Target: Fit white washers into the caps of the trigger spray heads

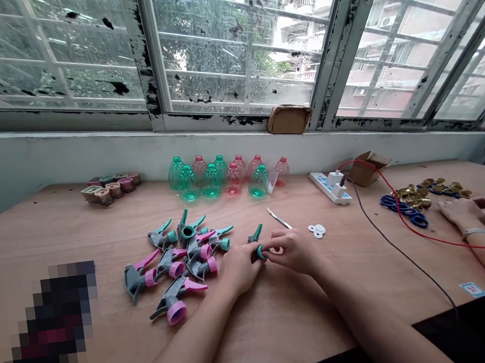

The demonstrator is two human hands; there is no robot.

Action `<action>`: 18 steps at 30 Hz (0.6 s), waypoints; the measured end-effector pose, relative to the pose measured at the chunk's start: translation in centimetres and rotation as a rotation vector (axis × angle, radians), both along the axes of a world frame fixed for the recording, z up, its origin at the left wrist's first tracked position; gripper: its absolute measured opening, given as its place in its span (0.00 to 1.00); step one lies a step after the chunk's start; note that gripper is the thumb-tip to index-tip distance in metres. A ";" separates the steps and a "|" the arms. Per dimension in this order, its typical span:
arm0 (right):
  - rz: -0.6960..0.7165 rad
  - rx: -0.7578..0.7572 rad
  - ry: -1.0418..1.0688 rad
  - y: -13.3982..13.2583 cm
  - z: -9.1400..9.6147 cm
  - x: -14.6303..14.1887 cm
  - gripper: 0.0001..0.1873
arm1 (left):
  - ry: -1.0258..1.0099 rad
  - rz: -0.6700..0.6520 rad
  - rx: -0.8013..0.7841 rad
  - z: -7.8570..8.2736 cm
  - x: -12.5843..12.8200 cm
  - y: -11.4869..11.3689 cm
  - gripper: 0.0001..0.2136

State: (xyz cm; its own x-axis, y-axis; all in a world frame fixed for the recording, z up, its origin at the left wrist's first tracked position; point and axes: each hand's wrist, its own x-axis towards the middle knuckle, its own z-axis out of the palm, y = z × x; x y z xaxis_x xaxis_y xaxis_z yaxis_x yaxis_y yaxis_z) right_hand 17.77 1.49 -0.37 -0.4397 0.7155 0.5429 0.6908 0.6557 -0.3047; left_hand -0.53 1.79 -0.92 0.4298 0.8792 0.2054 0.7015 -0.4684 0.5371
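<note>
My left hand [243,268] is closed round a grey spray trigger head [255,234] with a teal lever and teal collar. At the collar's open end, the fingers of my right hand [293,250] are pinched together; whatever they hold is too small to make out. To the left lies a loose pile of spray trigger heads [197,247], grey with pink or teal levers and collars. Several white washers [317,230] rest on the table to the right of my right hand. Beyond it lies a slim metal tool, possibly tweezers [279,218].
Green and pink clear bottles [189,185] stand at the back. Small tubs [113,189] sit back left. A power strip [330,188] trails red and black cables. At right, a co-worker's hands [471,212] are near brass and blue parts [408,199]. A pixelated object lies left.
</note>
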 end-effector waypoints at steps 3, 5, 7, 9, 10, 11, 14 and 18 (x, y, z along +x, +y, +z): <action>0.011 -0.010 -0.017 -0.1 0.1 0.0 0.06 | -0.004 -0.007 -0.008 0.0 0.0 0.1 0.15; 0.030 -0.017 -0.032 -0.1 0.2 0.0 0.06 | -0.009 -0.014 -0.013 0.0 0.0 0.1 0.15; 0.048 -0.019 -0.050 -0.1 0.3 0.1 0.07 | -0.008 -0.015 -0.008 0.0 0.0 0.1 0.16; 0.065 -0.018 -0.065 -0.1 0.5 0.2 0.08 | -0.001 -0.011 -0.006 0.2 0.0 0.0 0.16; 0.074 -0.019 -0.068 -0.1 0.5 0.2 0.08 | 0.003 -0.005 -0.010 0.3 0.1 0.0 0.16; 0.082 -0.016 -0.064 -0.1 0.5 0.2 0.08 | 0.006 0.003 -0.016 0.3 0.1 0.0 0.15; 0.086 0.024 -0.024 0.1 0.1 0.3 0.08 | 0.005 0.019 -0.027 0.3 0.1 0.0 0.14; 0.064 0.091 0.053 0.3 -0.5 0.7 0.09 | -0.060 0.014 -0.013 0.0 0.0 0.3 0.13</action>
State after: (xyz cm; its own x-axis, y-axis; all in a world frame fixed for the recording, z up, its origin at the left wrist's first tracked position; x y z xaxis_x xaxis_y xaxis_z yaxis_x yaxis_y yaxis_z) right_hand 18.49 1.75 -0.87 -0.4516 0.6342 0.6276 0.6316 0.7241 -0.2772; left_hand -0.57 2.10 -0.94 0.4046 0.8879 0.2189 0.6746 -0.4514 0.5841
